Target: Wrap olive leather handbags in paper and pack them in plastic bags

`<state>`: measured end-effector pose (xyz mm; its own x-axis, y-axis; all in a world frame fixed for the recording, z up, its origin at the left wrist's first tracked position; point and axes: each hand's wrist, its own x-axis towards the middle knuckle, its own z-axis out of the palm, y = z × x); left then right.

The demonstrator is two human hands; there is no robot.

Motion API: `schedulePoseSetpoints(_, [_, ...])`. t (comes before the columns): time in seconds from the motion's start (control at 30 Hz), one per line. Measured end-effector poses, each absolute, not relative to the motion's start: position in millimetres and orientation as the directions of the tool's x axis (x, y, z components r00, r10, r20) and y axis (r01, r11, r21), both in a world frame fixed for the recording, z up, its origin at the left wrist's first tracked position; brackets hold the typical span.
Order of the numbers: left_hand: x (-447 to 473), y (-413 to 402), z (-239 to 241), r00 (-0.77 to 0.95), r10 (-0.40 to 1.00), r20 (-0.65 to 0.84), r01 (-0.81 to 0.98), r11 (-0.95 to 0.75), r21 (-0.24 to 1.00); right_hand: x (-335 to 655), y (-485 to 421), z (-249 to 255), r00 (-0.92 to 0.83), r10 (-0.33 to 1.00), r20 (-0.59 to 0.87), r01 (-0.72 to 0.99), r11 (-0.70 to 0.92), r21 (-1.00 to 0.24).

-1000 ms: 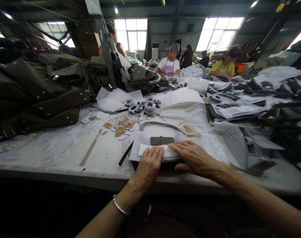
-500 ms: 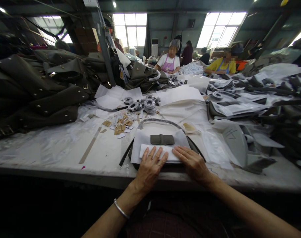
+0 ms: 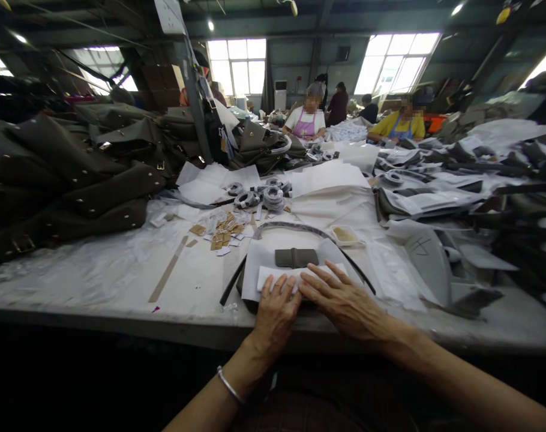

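A dark olive handbag lies flat at the table's near edge, mostly covered by white paper. A folded white paper strip lies across it below the bag's olive clasp tab. My left hand rests flat on the strip, fingers stretched out, a bracelet on its wrist. My right hand lies flat beside it, fingers spread over the strip's right part. The bag's thin dark strap arcs behind the paper.
Olive bags are piled at the left. Paper tags, tape rolls and a small tray lie behind. White sheets and dark pieces fill the right. Other people work at the far end.
My right hand has slid left across the paper strip toward my left hand. The left hand stays pressed on the strip. The head camera has shifted slightly.
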<state>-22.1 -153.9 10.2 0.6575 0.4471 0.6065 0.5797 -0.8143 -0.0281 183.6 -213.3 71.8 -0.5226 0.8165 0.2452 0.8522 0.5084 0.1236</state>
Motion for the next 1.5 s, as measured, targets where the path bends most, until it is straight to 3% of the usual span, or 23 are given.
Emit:
schedulePoseSetpoints(0.17, [-18.8,-153.6,44.7,0.732,0.518,0.443,0.559,-0.828,0.045,191.8,-208.2,40.8,-0.454,0.848,0.275,0.884,0.468,0.016])
schedulePoseSetpoints(0.3, [-11.2,-140.2,64.2,0.768,0.54,0.344,0.576,-0.817,-0.004,193.6,-208.5,33.2,-0.431,0.846,0.314,0.883,0.467,-0.047])
schedulePoseSetpoints(0.53, [-10.8,-119.3,28.7,0.765,0.335,0.549,0.47,-0.874,-0.122,184.1,-213.1,39.5,-0.359,0.856,0.373,0.888,0.436,-0.146])
schedulePoseSetpoints(0.7, [-18.3,-115.9,16.9,0.783,0.219,0.582,0.372,-0.915,-0.156,183.2,-212.8,43.5,-0.326,0.878,0.351,0.871,0.424,-0.25])
schedulePoseSetpoints(0.9, [-16.9,-121.8,6.8,0.761,0.161,0.629,0.381,-0.894,-0.233,182.8,-210.3,45.9,-0.256,0.877,0.407,0.815,0.422,-0.396])
schedulePoseSetpoints(1.07, [-11.4,-132.7,-2.2,0.67,0.242,0.702,0.447,-0.886,-0.12,180.8,-209.8,43.1,-0.255,0.847,0.467,0.831,0.438,-0.341])
schedulePoseSetpoints(1.23, [-10.9,-138.0,-0.4,0.668,0.219,0.711,0.421,-0.899,-0.119,175.9,-212.2,40.4,-0.255,0.801,0.541,0.864,0.44,-0.243])
schedulePoseSetpoints(1.37, [-9.7,-138.5,-1.1,0.613,0.255,0.748,0.427,-0.903,-0.043,174.3,-219.8,43.7,-0.285,0.801,0.527,0.889,0.426,-0.167])
schedulePoseSetpoints(1.5, [-12.4,-134.4,0.4,0.676,0.193,0.711,0.381,-0.917,-0.113,195.0,-247.4,62.4,-0.198,0.771,0.605,0.917,0.364,-0.162])
